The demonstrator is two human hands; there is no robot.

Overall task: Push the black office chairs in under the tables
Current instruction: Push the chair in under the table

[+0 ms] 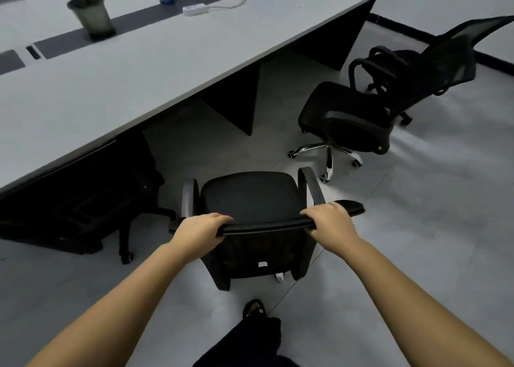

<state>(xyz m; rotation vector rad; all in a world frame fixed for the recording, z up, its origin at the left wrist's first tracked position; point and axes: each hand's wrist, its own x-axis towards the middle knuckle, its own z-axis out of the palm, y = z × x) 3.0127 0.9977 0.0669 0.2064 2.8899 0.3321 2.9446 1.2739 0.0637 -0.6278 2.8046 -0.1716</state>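
Both hands, left hand (201,227) and right hand (331,219), curled around the backrest top of the black chair (250,197), lower centre of the frame. Still clear of the surface (139,69) edge at upper left. Better to push evenly, aiming at the gap between the dark supports.

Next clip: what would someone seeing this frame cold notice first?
Two bare hands, left hand and right hand, grip the top edge of a black office chair's backrest at bottom centre, its seat facing the long grey table. To the right a second black chair stands out on the floor, turned away from the table. A potted plant sits on the table at far left.
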